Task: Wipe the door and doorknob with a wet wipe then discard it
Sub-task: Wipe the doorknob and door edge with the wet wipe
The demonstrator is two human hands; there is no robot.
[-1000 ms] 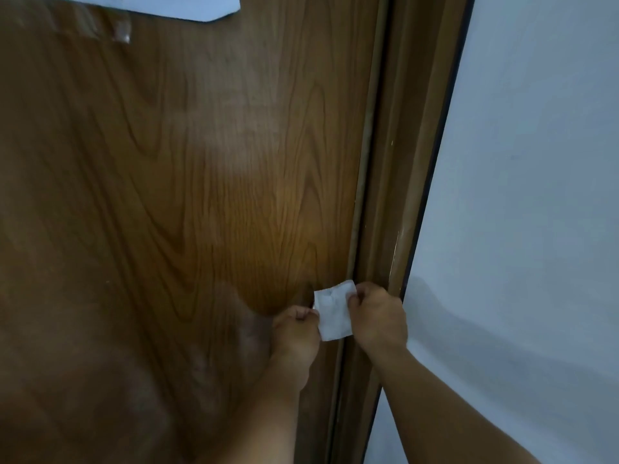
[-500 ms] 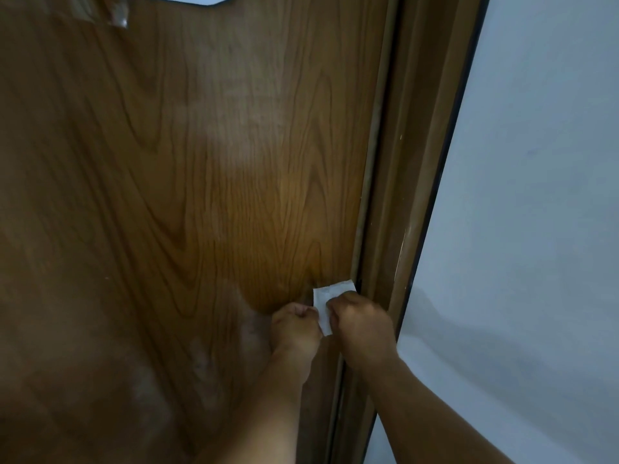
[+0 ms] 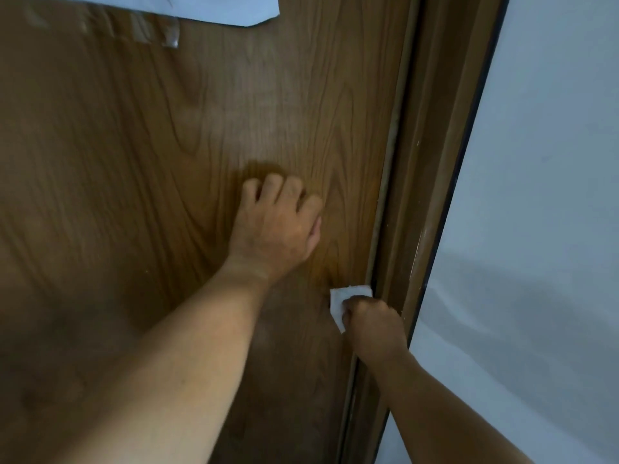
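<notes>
Head view, background: a brown wood-grain door point(image 3: 140, 162) fills the left and middle; a pale wall point(image 3: 552, 162) takes up the right side.
Door frame: a brown door frame point(image 3: 435, 162) runs slanting from upper right down toward lower middle, between door and wall, with a dark line along its wall side.
Door edge: the door's right edge meets the frame in a narrow seam; small pale chips show on the frame's outer edge.
Top edge: a white sheet of paper point(image 3: 221, 8) hangs at the top of the door, cut off by the picture; below it, shiny tape remnants point(image 3: 147, 31) lie on the wood.
Left hand: the left hand point(image 3: 278, 226) lies against the door panel, knuckles up and fingers curled under, holding nothing that can be seen.
Right hand: the right hand point(image 3: 371, 323) is closed in a pinch on the wet wipe point(image 3: 345, 299), low at the door's right edge.
Wet wipe: a small white folded piece, pressed to the door just beside the seam with the frame, its upper corner touching that edge.
Doorknob: hidden; it cannot be made out.
Open room: broad bare wood lies left of and above the left hand; between the two hands is a short stretch of free panel; right of the wipe the frame closes the way.
</notes>
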